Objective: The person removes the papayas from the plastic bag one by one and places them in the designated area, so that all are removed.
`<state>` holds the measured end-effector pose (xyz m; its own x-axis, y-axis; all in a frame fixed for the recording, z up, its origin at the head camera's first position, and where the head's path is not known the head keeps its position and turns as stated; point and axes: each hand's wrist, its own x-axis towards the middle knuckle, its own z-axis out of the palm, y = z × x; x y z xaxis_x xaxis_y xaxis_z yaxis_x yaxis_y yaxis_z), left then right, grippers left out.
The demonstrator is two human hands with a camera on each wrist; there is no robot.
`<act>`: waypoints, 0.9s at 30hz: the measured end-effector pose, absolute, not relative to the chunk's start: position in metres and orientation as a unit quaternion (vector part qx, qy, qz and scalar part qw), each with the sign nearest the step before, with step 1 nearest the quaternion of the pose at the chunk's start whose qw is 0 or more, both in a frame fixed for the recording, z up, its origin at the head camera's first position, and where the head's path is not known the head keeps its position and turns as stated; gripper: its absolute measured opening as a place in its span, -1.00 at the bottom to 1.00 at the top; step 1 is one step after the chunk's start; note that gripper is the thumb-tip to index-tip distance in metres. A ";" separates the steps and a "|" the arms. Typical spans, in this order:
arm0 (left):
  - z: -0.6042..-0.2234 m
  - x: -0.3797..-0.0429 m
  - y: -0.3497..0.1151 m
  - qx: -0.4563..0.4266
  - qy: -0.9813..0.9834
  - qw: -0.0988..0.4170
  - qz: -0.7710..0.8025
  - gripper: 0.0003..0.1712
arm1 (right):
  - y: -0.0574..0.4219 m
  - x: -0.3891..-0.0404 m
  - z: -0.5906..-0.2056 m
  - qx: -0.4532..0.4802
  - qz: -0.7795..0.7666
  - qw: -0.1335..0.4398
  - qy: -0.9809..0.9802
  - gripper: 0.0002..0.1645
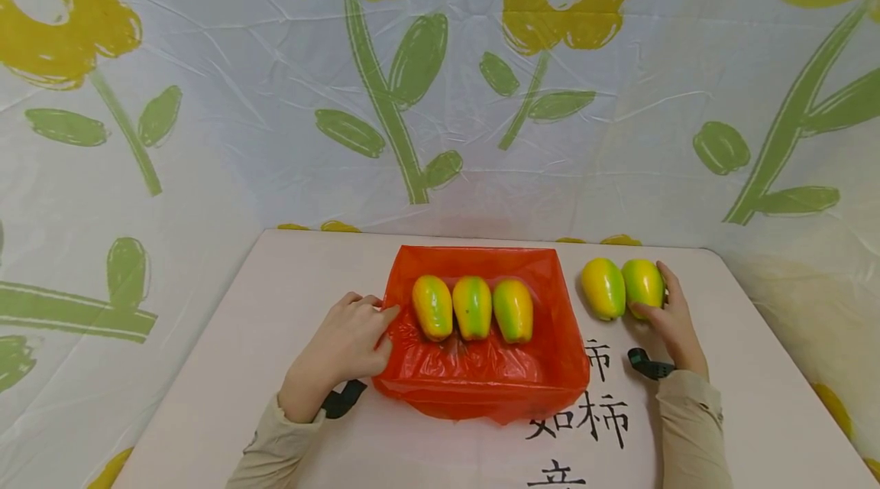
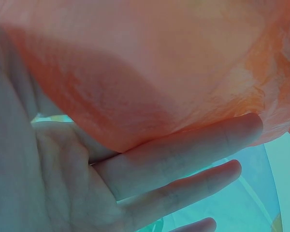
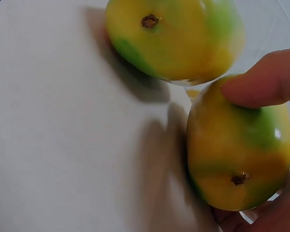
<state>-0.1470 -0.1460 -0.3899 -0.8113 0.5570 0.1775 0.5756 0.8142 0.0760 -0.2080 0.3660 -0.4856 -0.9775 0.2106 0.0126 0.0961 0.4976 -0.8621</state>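
Note:
A red plastic bag [image 1: 481, 397], spread into an open box shape, stands mid-table with three yellow-green papayas [image 1: 472, 309] side by side inside. My left hand [image 1: 357, 344] holds the bag's left edge; in the left wrist view, straight fingers [image 2: 183, 154] lie against the red plastic while part of the hand is hidden behind it. To the right of the bag, my right hand [image 1: 670, 313] grips a papaya [image 3: 239, 145] between thumb and fingers. Another papaya [image 1: 603, 289] lies just left of it, its brown end showing in the right wrist view.
The white table [image 1: 241, 367] bears black written characters [image 1: 605, 420] in front of and right of the bag. A pale flower-printed cloth [image 1: 275, 168] hangs behind and on both sides. Dark wrist devices [image 1: 649, 365] sit at both wrists.

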 end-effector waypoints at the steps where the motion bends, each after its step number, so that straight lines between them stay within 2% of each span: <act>1: -0.390 -0.147 -0.146 -0.299 -0.949 0.074 -0.063 -0.54 | 0.366 -0.208 -0.485 -0.089 0.493 0.058 -0.864 0.18; 27: -0.391 -0.148 -0.146 -0.300 -0.949 0.073 -0.063 -0.54 | 0.368 -0.208 -0.486 -0.065 0.504 0.051 -0.860 0.28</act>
